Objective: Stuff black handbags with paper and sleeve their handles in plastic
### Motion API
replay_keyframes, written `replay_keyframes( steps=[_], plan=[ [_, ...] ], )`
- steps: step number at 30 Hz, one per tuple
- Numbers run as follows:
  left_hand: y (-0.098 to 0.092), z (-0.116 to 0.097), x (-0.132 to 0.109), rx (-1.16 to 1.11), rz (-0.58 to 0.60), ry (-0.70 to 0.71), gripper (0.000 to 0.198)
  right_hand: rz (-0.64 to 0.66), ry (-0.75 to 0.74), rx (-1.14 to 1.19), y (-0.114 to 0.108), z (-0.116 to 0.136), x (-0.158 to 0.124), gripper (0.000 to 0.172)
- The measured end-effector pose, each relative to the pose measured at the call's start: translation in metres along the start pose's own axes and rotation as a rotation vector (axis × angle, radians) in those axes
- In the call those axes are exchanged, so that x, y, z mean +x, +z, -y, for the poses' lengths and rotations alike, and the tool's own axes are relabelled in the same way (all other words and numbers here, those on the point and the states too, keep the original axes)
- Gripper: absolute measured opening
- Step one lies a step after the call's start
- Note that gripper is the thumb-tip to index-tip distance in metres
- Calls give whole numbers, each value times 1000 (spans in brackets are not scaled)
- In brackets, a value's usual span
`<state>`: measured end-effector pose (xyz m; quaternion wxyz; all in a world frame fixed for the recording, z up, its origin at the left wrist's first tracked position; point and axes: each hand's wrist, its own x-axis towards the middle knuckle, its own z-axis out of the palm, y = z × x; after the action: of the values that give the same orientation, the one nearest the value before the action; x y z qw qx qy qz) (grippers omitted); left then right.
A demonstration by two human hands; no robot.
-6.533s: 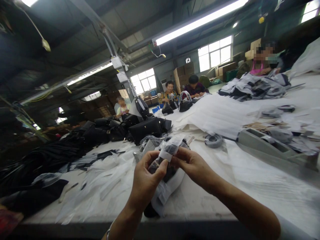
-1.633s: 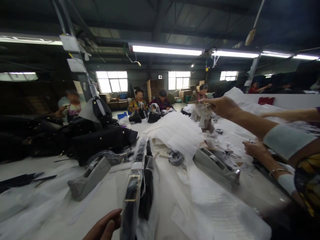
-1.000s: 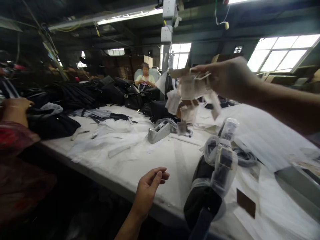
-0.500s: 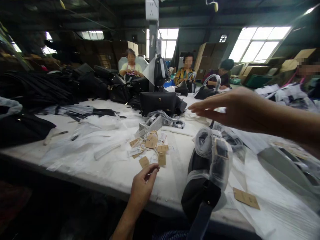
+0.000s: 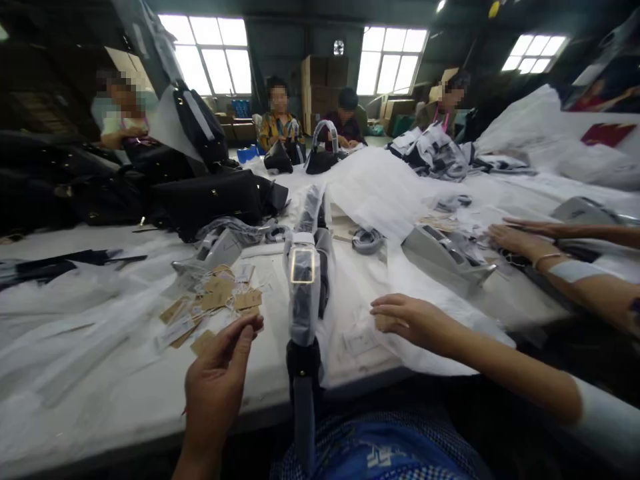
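White table [image 5: 145, 400], head view. Bag [image 5: 304, 300], partly wrapped: at table edge, between the hands. Left hand [image 5: 217, 373]: curled, thumb near forefinger, by tags [image 5: 217, 293]; whether pinching, cannot tell. Right hand [image 5: 415, 323]: fingers extended, slightly parted, over white sheet [image 5: 435, 357].

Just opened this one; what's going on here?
The person's left hand is curled beside a pile of brown and white paper tags; their right hand hovers over thin white sheeting. Between them sits a black bag with a gold rectangular buckle and clear plastic wrapping. Whether either hand grips anything is unclear.
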<state>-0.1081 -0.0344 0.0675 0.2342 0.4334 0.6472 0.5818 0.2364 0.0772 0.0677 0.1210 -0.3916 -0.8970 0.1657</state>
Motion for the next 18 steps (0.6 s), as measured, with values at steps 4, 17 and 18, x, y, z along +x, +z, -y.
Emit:
replay_keyframes(
  steps=[4,17,18],
  plan=[
    [10,-22,-4,14,-45,70,27,-15,-7,37,30,-9,9,13],
    [49,-161,10,214,448,609,26,-542,-194,458,-92,44,32,14],
    [62,-167,19,233,512,621,28,-567,-219,469,-96,50,35,14]
  ],
)
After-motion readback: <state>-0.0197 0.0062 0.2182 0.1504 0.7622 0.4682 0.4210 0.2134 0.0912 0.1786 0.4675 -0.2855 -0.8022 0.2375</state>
